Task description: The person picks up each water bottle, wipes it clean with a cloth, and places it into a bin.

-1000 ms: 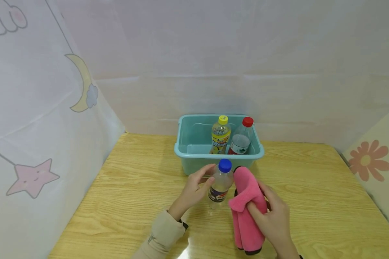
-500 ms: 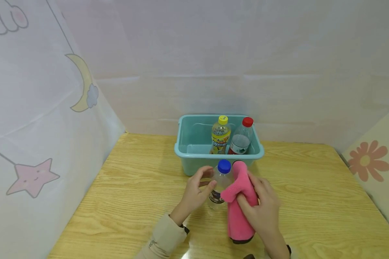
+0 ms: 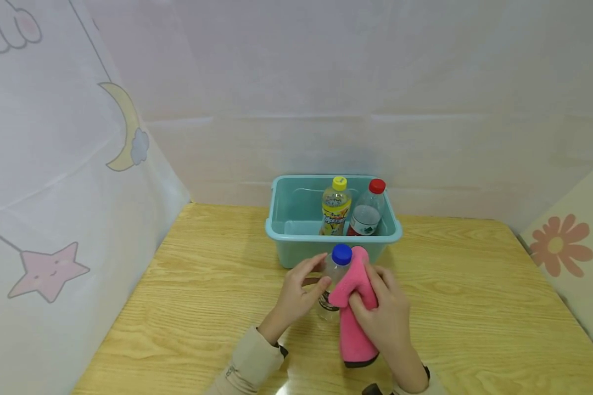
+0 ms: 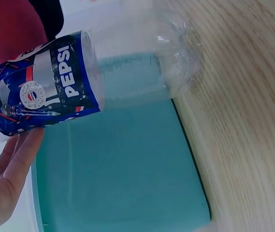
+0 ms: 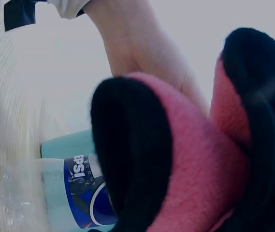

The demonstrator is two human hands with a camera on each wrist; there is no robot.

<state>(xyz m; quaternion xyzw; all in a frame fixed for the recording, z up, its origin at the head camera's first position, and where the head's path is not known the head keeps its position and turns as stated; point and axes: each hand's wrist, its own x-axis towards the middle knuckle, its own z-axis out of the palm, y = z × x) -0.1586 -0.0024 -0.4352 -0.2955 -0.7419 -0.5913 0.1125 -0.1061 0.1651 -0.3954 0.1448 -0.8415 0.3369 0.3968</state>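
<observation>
A clear Pepsi bottle (image 4: 36,87) with a blue cap (image 3: 342,254) is upright at the table, just in front of the tub. My left hand (image 3: 296,293) holds its upper part from the left, thumb on the near side and fingers behind. My right hand (image 3: 385,307) grips a folded pink cloth (image 3: 356,334) with dark edging. The cloth lies against the bottle's right side and covers part of the label in the head view. In the right wrist view the cloth (image 5: 195,169) fills the foreground and hides my right fingers.
A teal plastic tub (image 3: 296,238) stands behind the hands. Inside it, on the right, are a yellow-capped bottle (image 3: 335,211) and a red-capped bottle (image 3: 368,211). The wooden table (image 3: 202,274) meets a printed cloth backdrop (image 3: 277,148) at the back.
My right hand has moved left with the pink cloth, from beside the bottle to against it, partly covering its label. The left hand and the bottle have barely moved.
</observation>
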